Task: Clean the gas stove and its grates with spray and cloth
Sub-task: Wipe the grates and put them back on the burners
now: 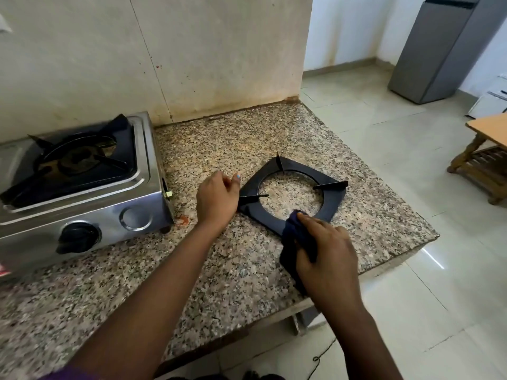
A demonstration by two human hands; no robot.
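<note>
My right hand [326, 259] grips a bunched dark cloth [297, 242] pressed on the near corner of the black grate [293, 187], which lies flat on the granite counter [247, 144]. My left hand [218, 200], fingers curled, steadies the grate's left corner. The steel gas stove [82, 182] sits to the left, apart; the counter's edge is close on my right.

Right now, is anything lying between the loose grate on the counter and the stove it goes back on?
Nothing visible on the counter between grate and stove. Only the left hand sits at the grate's left corner on that side.
</note>
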